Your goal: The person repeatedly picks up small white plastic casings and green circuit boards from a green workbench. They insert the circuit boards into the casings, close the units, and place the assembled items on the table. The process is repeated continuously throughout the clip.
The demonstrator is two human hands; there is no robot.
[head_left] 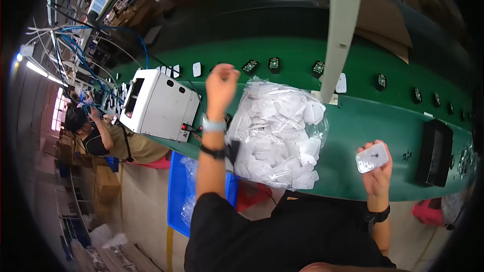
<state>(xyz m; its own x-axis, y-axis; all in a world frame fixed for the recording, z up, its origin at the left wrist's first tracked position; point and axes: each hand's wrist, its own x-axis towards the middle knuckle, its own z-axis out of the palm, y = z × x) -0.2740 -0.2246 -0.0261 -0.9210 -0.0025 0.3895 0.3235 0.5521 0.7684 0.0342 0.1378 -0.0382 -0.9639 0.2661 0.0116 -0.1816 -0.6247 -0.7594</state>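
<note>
My left hand [223, 88] reaches over the far side of the green bench, its fingers curled together. A dark piece shows just behind the fingertips; whether they grip it is hidden. My right hand [377, 179] is closed around a white plastic cover [372, 157], rounded at the corners, with a small dark mark in its middle. Between my arms lies a clear plastic bag [322, 130] full of white plastic covers [282, 136]. Beyond it, black housings with green circuit boards [274, 64] stand in a spaced row along the green belt [297, 50].
A white machine [166, 106] stands left of my left arm, cables above it. A pale post [340, 35] rises behind the bag. At right is a black bin [434, 153]; below left, a blue crate [177, 196]. Another person [101, 138] sits farther left.
</note>
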